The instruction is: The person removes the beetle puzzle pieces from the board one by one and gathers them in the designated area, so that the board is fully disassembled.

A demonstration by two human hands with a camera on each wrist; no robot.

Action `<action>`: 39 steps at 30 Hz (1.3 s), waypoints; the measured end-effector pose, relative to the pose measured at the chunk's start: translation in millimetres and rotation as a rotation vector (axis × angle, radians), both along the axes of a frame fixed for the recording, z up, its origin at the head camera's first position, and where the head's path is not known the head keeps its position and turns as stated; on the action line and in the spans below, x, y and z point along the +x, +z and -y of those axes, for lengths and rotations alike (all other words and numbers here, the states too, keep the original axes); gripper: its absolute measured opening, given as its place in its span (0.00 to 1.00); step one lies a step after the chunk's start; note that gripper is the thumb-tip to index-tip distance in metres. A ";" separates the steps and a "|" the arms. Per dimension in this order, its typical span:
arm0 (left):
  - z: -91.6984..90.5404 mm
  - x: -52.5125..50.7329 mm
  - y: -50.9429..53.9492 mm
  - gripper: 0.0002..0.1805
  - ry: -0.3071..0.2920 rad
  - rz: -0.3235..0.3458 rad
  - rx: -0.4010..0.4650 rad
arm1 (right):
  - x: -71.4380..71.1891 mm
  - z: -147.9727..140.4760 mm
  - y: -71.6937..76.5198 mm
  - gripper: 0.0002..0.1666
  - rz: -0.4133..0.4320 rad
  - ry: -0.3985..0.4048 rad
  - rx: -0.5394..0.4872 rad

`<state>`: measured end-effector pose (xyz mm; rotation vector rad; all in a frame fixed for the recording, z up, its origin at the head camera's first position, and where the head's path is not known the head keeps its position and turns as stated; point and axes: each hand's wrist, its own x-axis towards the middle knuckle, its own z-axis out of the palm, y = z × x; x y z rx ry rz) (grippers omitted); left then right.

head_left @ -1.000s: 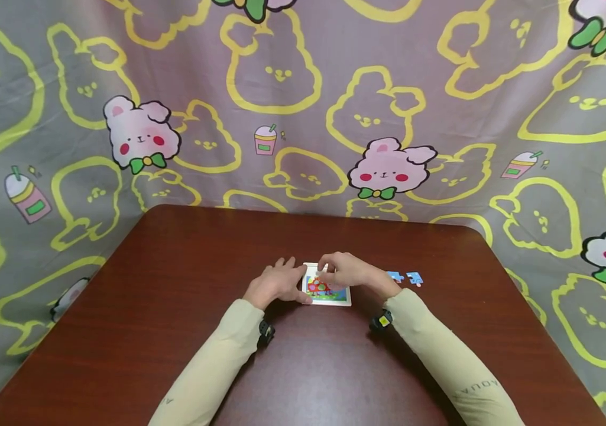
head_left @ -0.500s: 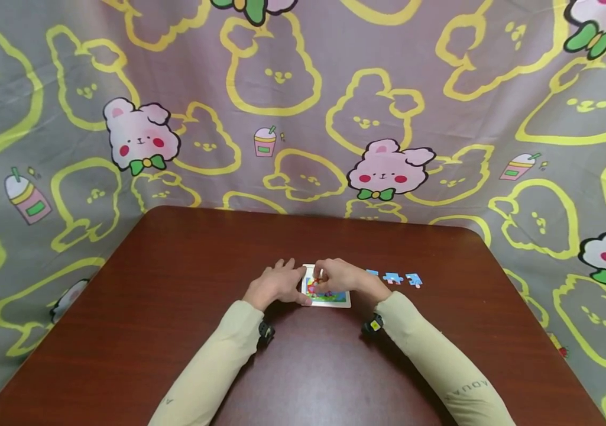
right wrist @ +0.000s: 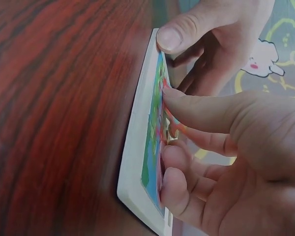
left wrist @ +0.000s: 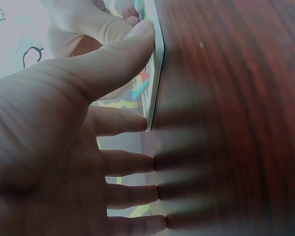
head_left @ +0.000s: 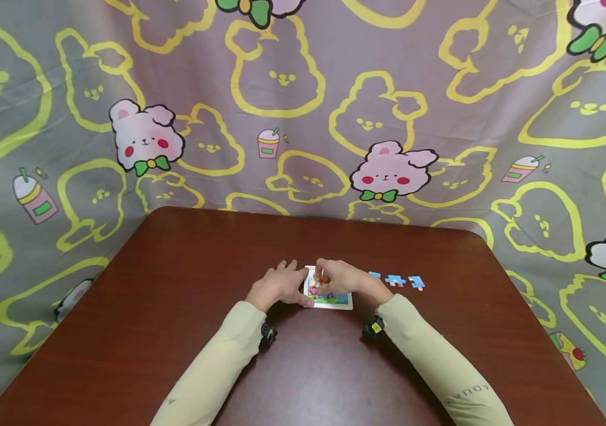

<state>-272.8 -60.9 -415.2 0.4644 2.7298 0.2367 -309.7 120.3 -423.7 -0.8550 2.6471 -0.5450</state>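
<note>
A small white-bordered puzzle board (head_left: 329, 306) with a colourful picture lies flat on the table in the head view. My left hand (head_left: 280, 285) steadies its left side: in the left wrist view the thumb (left wrist: 142, 30) rests on the white border, and the other fingers stretch out with their tips on the tabletop. Over the picture, my right hand (head_left: 341, 277) pinches a red-orange puzzle piece (right wrist: 173, 123) between thumb and index finger. The remaining right fingers are bent against the board. Much of the piece is hidden by the fingers.
Right of the board lie loose blue puzzle pieces (head_left: 395, 280), one partly hidden behind the right wrist. The brown wooden table (head_left: 217, 248) reaches back to a patterned curtain (head_left: 292, 77).
My right hand has shifted slightly left and down over the board, uncovering more of the loose pieces at right. The left hand keeps its place on the border.
</note>
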 end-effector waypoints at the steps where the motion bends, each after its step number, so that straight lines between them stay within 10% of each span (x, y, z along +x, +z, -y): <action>1: 0.0 0.1 -0.5 0.49 -0.002 -0.004 -0.004 | 0.4 -0.1 -0.3 0.17 -0.005 0.004 -0.009; 27: 0.5 4.9 -2.0 0.48 0.008 0.006 0.024 | -1.7 -6.1 -0.2 0.06 0.013 0.223 -0.028; 39: -3.0 6.4 -1.4 0.48 0.013 0.005 0.040 | 0.3 -35.7 15.1 0.07 0.024 0.112 -0.104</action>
